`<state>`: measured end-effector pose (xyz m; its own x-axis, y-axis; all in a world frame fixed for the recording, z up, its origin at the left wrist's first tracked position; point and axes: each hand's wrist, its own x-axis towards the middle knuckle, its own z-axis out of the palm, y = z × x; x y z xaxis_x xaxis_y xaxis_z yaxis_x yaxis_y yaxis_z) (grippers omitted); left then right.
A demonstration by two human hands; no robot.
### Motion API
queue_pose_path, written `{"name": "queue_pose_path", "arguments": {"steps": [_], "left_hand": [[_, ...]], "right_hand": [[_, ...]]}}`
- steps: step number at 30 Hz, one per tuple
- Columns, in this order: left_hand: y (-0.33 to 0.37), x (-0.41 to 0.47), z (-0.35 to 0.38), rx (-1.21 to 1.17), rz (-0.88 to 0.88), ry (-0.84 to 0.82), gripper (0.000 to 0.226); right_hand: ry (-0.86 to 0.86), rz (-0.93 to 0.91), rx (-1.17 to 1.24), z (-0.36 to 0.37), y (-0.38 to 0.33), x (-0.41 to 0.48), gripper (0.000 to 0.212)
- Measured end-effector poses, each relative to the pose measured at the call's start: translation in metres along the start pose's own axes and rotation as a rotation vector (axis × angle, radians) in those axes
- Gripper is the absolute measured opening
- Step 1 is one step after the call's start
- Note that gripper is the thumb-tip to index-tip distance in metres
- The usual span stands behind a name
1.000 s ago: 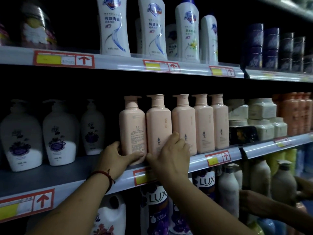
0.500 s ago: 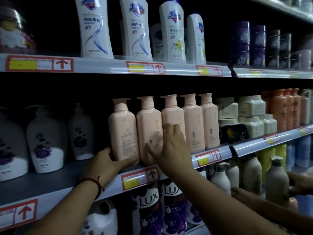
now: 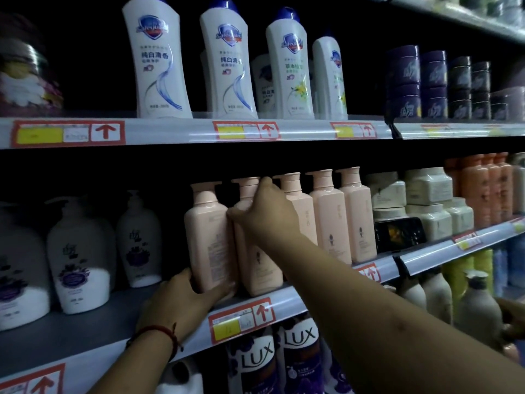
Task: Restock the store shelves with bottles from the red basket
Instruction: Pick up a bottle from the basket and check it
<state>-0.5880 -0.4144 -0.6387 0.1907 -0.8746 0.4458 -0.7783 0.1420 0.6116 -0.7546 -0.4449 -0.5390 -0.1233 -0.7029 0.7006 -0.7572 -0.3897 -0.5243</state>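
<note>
The right hand [image 3: 264, 211] had climbed from the second pink bottle [image 3: 257, 260]'s front to grip its shoulder, the left hand [image 3: 181, 297] clasping the end bottle [image 3: 210, 237]'s base beside it on the shelf [image 3: 93, 322], where a hard nudge might topple neighbours.

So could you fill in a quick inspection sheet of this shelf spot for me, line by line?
Surface: middle shelf, grey, bare at front left.
Job's things: five pink bottles upright in a row; red basket not in view.
Clutter: white pump bottles, cream jars, orange bottles, a dark box.
Hands: left hand grips the leftmost pink bottle low down; right hand on the second bottle's shoulder.
Cables: nothing seen.
Surroundings: white bottles above, LUX bottles below; dim light.
</note>
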Motion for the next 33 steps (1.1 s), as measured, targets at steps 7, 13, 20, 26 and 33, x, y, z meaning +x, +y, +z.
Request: {"name": "queue_pose_path", "arguments": {"steps": [7, 13, 20, 26, 33], "left_hand": [[-0.003, 0.001, 0.002, 0.027, 0.0, -0.021, 0.079], [-0.007, 0.003, 0.002, 0.086, 0.02, -0.008, 0.082], [-0.01, 0.008, 0.003, -0.001, 0.015, -0.058, 0.075], [-0.012, 0.013, 0.001, -0.269, 0.037, -0.123, 0.068], [-0.015, 0.015, 0.0, -0.26, 0.055, -0.112, 0.051]], "right_hand": [[0.061, -0.059, -0.086, 0.006, -0.001, -0.014, 0.063], [0.056, -0.066, -0.112, 0.007, -0.004, -0.008, 0.052], [0.048, -0.064, -0.122, 0.008, -0.003, -0.009, 0.051], [0.028, -0.041, -0.087, 0.011, 0.001, -0.013, 0.065], [0.056, -0.078, -0.018, 0.012, 0.005, -0.022, 0.059]]}}
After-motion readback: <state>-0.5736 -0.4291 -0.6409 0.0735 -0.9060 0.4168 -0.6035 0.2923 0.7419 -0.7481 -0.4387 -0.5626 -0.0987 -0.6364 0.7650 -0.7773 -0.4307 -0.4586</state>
